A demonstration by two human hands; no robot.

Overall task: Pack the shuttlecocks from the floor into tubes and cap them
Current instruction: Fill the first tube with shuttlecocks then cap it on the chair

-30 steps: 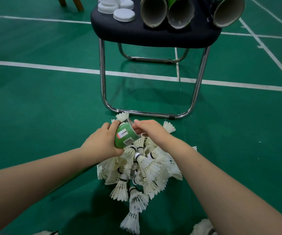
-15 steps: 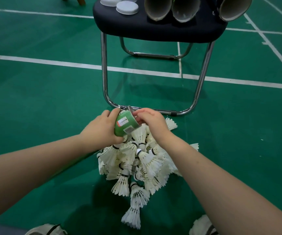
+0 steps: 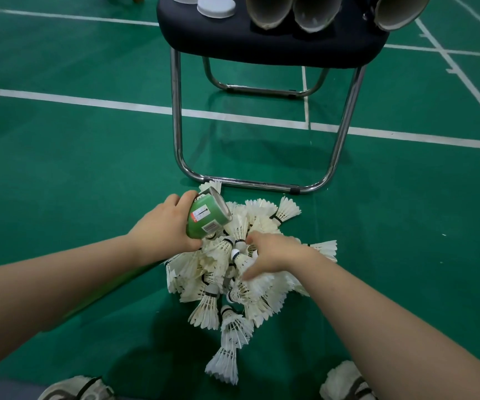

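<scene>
Dozens of shuttlecocks (image 3: 233, 272) heaped under right hand (image 3: 273, 255), fingers curled in, grasp not confirmable; green tube (image 3: 208, 216) gripped in left hand (image 3: 163, 226) alongside. Judged feather-light, skirts brittle: take by cork, not feathers.

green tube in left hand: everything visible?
The green tube looks like cardboard, with a white barcode label and a greyish rim. Its far end is uncapped and tilted up and away. The left hand grips it around the body, over the shuttlecock pile; its lower part is hidden behind that hand.

Head camera (wide-angle) looks down, seemingly close over the shuttlecocks (image 3: 208, 311).
</scene>
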